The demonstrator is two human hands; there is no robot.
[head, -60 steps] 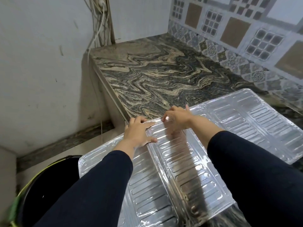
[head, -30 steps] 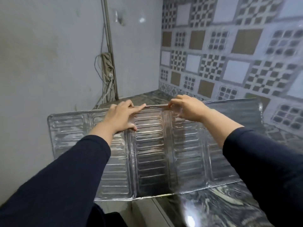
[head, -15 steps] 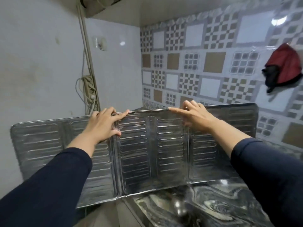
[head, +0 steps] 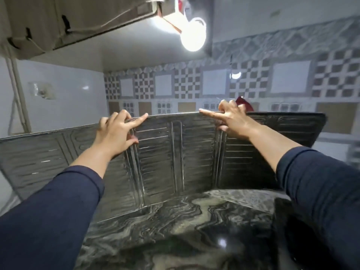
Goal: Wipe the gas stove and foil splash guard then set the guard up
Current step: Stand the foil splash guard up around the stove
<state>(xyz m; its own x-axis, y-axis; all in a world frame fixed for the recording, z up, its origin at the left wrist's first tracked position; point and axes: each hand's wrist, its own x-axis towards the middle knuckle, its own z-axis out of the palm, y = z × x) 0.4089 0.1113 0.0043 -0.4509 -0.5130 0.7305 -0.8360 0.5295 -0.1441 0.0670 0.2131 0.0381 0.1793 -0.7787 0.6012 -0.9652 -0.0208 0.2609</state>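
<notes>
The ribbed foil splash guard (head: 175,152) stands upright on the marbled countertop (head: 175,221), its side panels angled toward me. My left hand (head: 116,133) grips its top edge at the left fold, fingers hooked over the rim and thumb on the front. At the right fold my right hand (head: 231,119) grips the top edge the same way. The dark corner at the lower right may be the gas stove (head: 292,230); I cannot tell.
A patterned tile wall (head: 253,82) rises behind the guard, and a plain white wall (head: 58,100) stands at the left. A lit bulb (head: 192,36) and a cabinet underside (head: 68,20) hang overhead. A red cloth (head: 246,106) peeks over the guard's rim.
The guard went from lying flat on the counter to standing upright, and it now rests further back with its side panels bent forward. My view has tilted upward.
</notes>
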